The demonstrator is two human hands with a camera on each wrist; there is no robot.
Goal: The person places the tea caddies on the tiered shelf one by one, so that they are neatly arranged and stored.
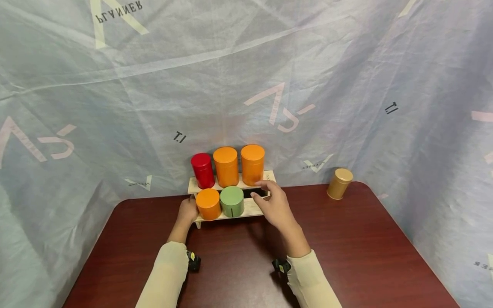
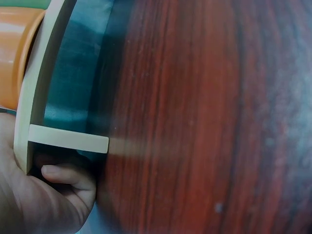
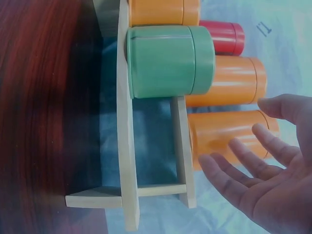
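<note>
A two-tier wooden rack (image 1: 252,208) stands at the back of the table. Its upper step bears a red canister (image 1: 203,173) and two tall orange canisters (image 1: 226,169) (image 1: 253,167). On the lower step sit a short orange canister (image 1: 209,206) and a short green canister (image 1: 232,203), with bare wood to their right. My left hand (image 1: 187,211) grips the rack's left end, its thumb (image 2: 68,176) curled at the lower board beside the leg. My right hand (image 3: 273,170), fingers spread and holding nothing, is by the right-hand tall orange canister, over the rack's right end.
A gold canister (image 1: 340,184) stands apart at the table's back right. Grey printed cloth (image 1: 215,85) hangs close behind the rack and along the sides. The dark red-brown table (image 1: 346,252) has rounded back corners.
</note>
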